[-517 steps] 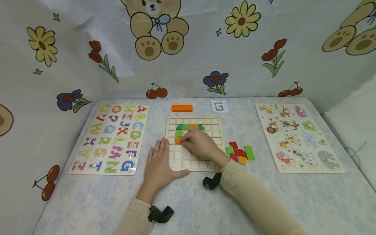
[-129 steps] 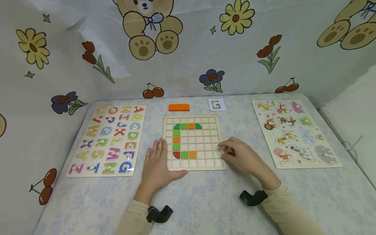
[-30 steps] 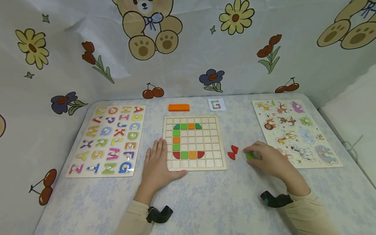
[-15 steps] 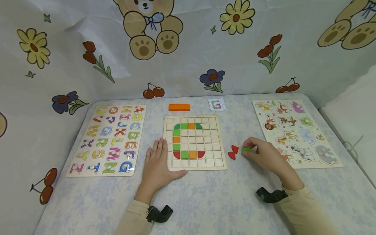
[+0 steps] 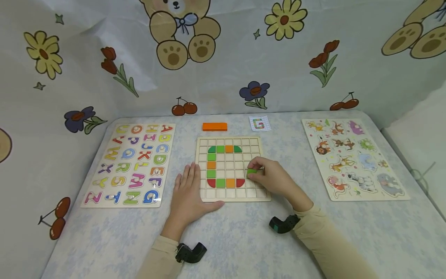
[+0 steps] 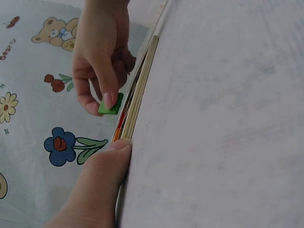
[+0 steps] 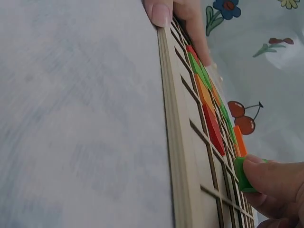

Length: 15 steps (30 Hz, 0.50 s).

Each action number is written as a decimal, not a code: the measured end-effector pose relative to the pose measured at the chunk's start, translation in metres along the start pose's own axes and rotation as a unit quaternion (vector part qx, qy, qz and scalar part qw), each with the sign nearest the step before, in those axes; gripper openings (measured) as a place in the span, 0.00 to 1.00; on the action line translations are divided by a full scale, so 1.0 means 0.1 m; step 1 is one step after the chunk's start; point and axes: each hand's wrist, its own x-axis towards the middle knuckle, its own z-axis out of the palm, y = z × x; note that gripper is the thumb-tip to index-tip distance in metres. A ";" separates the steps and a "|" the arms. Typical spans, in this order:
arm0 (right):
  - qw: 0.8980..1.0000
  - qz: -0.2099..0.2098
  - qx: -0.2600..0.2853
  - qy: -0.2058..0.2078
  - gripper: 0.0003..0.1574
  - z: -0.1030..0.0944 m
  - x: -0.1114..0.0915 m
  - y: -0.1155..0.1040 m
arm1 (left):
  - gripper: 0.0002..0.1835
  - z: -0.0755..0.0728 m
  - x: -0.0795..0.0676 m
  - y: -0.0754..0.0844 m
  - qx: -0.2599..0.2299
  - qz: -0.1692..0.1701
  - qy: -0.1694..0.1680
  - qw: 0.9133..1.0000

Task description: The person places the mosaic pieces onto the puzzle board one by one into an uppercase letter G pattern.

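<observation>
My right hand (image 5: 273,178) pinches a green square tile (image 5: 251,171) between thumb and fingertips, over the right part of the wooden grid board (image 5: 230,194). In the left wrist view the green tile (image 6: 112,105) shows above the board's surface. Coloured tiles on the board form a C: green and orange squares with rounded corner pieces, the lower right one a red corner tile (image 5: 240,183). My left hand (image 5: 188,193) lies flat along the board's left edge, fingers straight, its thumb (image 6: 107,171) at the front edge.
A letter puzzle board (image 5: 129,166) lies at left, an animal puzzle board (image 5: 353,166) at right. Behind the grid board are an orange block (image 5: 214,127) and a small pattern card (image 5: 259,123) printed with a G. A printed cloth (image 5: 223,85) hangs behind the table.
My right hand has carried the green tile left from the table onto the grid board's area, and now covers the loose red pieces. Earlier, the C's left column and bottom row were filled.
</observation>
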 end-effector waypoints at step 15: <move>1.000 -0.019 -0.018 -0.006 0.08 0.23 0.16 -0.14 | 0.73 -0.03 0.00 0.02 0.002 0.003 0.001 1.000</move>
